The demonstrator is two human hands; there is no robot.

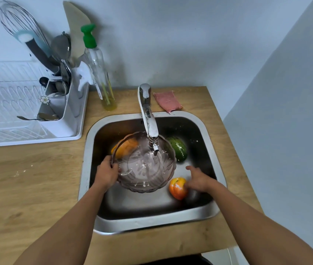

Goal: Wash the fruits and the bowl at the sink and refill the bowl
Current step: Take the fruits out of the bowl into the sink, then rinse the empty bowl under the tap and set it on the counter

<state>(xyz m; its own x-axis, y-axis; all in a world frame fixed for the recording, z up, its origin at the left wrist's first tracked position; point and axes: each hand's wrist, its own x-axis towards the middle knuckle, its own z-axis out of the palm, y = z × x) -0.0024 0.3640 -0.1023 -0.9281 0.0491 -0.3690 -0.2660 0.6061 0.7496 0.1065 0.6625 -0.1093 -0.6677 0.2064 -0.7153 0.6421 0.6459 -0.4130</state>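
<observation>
A clear pinkish glass bowl [148,169] is held tilted in the steel sink [205,213], right under the tap [148,115], with water splashing inside it. My left hand [107,173] grips the bowl's left rim. My right hand [197,178] hovers to the right of the bowl with fingers spread, just above and beside a red-orange peach-like fruit [177,188] on the sink floor. A green fruit [179,149] lies at the back right of the basin. An orange fruit [125,147] shows behind the bowl's left wall.
A pink sponge cloth [168,101] lies behind the sink. A soap bottle with a green pump [99,69] stands at the left of the tap. A white dish rack [27,115] with a utensil holder takes up the left counter. The wooden counter [33,188] surrounds the sink.
</observation>
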